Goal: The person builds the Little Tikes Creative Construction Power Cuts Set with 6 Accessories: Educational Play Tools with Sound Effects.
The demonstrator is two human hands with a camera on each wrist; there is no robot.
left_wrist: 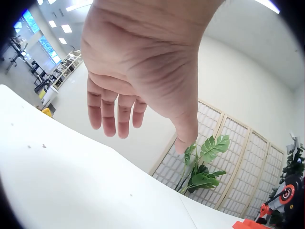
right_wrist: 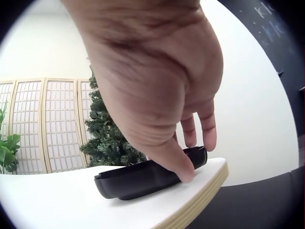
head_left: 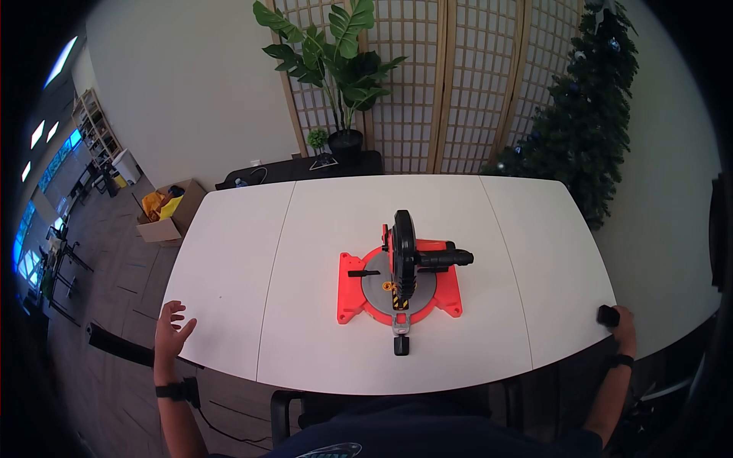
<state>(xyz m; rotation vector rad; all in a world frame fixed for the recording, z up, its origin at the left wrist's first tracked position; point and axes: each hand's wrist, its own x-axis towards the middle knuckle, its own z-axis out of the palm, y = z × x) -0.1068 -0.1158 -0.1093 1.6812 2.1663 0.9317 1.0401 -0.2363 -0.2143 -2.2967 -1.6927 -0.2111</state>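
A red and grey miter saw point(head_left: 405, 278) with a black blade guard stands in the middle of the white table point(head_left: 313, 221). Past the table's front left edge, my left hand point(head_left: 172, 336) is held up with nothing in it; in the left wrist view its fingers hang loosely apart. At the far right corner my right hand point(head_left: 624, 330) grips a black oblong plastic piece point(right_wrist: 136, 179). The thumb lies along its near side and the fingers go behind it, partly hidden. This piece is low over the tabletop, close to the edge; I cannot tell its kind.
A chair point(head_left: 284, 408) stands at the table's front edge. Behind the table are a potted plant point(head_left: 345, 141), a folding screen point(head_left: 481, 84) and a decorated Christmas tree point(head_left: 584, 114). On the floor at the left sits a cardboard box point(head_left: 187, 208) with yellow and orange items.
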